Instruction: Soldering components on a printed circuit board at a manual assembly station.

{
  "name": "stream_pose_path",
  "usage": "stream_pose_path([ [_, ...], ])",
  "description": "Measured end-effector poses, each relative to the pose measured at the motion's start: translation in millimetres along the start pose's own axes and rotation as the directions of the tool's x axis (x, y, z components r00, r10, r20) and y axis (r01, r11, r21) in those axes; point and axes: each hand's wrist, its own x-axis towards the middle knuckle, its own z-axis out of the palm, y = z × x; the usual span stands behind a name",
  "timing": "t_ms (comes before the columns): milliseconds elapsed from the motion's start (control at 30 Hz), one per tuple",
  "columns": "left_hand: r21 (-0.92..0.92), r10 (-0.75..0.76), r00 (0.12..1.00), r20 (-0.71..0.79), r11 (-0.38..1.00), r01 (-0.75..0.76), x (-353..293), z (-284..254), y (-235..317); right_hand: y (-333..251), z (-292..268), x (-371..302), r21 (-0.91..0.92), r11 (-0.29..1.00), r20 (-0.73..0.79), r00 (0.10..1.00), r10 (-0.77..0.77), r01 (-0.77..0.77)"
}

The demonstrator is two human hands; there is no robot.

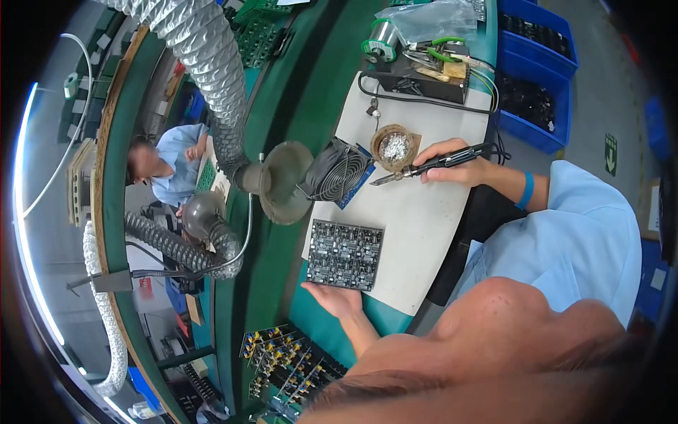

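Observation:
My right hand [452, 172] is closed around a black soldering iron [436, 162]. Its tip points left, just below a round brown pot [406, 134] with silvery solder bits in it. A square panel of dark circuit boards [345, 254], crowded with small parts, lies at the near edge of the white sheet [409, 233]. My left hand [336, 299] grips the panel's lower edge, with most of its fingers hidden under it. Between the panel and the pot stands a small black fan [335, 173] with a round wire guard.
A metal fume hood [286, 182] on a silver duct [205, 63] hangs by the fan. Behind are a solder spool [381, 40] and a black stand [424, 83] with tools. Blue bins [540, 116] stand right; more boards [289, 364] lie below. Another person [173, 159] sits across.

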Motion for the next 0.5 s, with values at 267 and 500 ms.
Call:
stream_pose_path([
  [267,-0.007,0.031,0.997,0.075,1.0,-0.031,2,-19,-1,2,4,1,-0.002,1.0,0.027,0.999,-0.028,0.028],
  [500,-0.138,-0.04,0.968,0.246,0.987,0.076,25,-14,-7,2,-4,-5,-0.034,0.997,-0.071,0.995,0.072,-0.075],
])
